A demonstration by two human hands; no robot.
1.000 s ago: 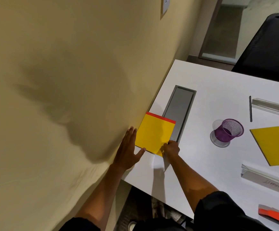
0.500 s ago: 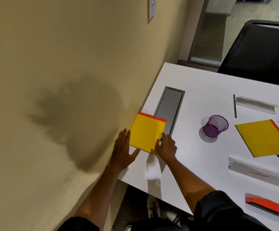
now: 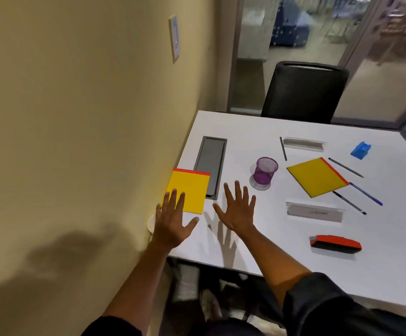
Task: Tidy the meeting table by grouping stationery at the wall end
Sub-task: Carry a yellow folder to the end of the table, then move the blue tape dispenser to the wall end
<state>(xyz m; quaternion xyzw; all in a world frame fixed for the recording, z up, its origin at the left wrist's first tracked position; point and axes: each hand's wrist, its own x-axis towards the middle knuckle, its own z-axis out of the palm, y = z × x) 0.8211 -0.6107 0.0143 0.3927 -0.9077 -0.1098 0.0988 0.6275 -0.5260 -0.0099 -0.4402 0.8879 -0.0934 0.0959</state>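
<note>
A yellow pad with a red top strip point(image 3: 189, 189) lies flat against the wall end of the white table point(image 3: 282, 243). My left hand point(image 3: 173, 219) hovers open over the pad's near edge, fingers spread. Just right of the pad, my right hand point(image 3: 238, 208) is open above the table and holds nothing. Farther right lie a purple mesh pen cup point(image 3: 265, 170), a second yellow pad point(image 3: 317, 176), several pens point(image 3: 348, 202), two clear name stands point(image 3: 314, 212) and a red-topped board eraser point(image 3: 335, 243).
A grey cable hatch point(image 3: 211, 163) is set into the table beside the first pad. A blue object point(image 3: 361, 150) sits at the far right. A black chair point(image 3: 303, 92) stands at the table's far side. The yellow wall point(image 3: 76, 117) runs along the left.
Both hands have let go of the yellow pad and lifted off it, fingers spread. The view has tilted up and pulled back, showing more of the table.
</note>
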